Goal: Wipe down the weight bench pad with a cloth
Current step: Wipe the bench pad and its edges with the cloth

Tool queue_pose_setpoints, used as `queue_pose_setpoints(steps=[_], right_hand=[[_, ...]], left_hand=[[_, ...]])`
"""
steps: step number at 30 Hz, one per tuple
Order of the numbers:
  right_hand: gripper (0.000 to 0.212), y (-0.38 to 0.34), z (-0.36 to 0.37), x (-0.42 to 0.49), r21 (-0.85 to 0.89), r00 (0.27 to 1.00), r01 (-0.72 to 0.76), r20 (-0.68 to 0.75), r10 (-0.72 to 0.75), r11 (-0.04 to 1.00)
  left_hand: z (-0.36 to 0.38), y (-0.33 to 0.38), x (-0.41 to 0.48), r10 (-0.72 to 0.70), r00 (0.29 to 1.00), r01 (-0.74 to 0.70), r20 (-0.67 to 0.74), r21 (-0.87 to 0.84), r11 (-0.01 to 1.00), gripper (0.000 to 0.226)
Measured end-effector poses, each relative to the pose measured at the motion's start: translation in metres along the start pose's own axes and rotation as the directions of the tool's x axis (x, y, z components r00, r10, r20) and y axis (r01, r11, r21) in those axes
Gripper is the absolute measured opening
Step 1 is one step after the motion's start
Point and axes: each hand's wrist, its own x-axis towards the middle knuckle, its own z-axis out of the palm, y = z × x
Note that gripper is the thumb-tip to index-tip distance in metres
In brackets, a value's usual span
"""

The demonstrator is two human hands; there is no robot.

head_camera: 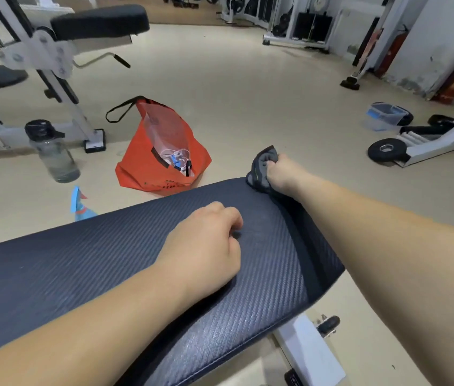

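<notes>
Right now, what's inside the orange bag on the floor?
A clear plastic pouch sticks out of the orange bag, with clear and blue items below it. Anything deeper is hidden by the fabric.

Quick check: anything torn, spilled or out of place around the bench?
Nothing stands out. The bench pad shows no tear or spill; the right hand grips the cloth at its far corner. The orange bag slumps open on the floor, contents inside.

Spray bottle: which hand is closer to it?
Left. The left hand rests on the pad, right of the spray bottle; the right hand holds the cloth at the pad's far corner, farther off.
</notes>
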Motion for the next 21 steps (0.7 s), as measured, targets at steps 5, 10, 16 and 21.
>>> queue_pose_setpoints(steps=[5,10,16,21], right_hand=[[0.055,0.004,-0.006,0.002,-0.03,0.998,0.034,0.048,-0.032,0.999],[0.056,0.042,-0.014,-0.025,0.074,0.999,-0.021,-0.038,0.024,0.997],[0.065,0.098,-0.025,-0.106,0.079,0.966,-0.193,-0.159,0.204,0.978],[0.057,0.114,-0.026,-0.167,0.044,0.931,-0.291,-0.215,0.294,0.956]], left_hand=[[-0.01,-0.008,-0.018,-0.045,0.994,0.035,0.095,0.104,0.994,0.033],[-0.022,-0.004,-0.048,-0.06,0.996,0.054,0.07,0.084,0.995,0.031],[-0.039,0.007,-0.097,0.013,0.998,-0.017,0.063,0.068,0.998,0.028],[-0.06,0.011,-0.132,0.053,0.998,-0.055,0.045,0.05,0.997,0.031]])
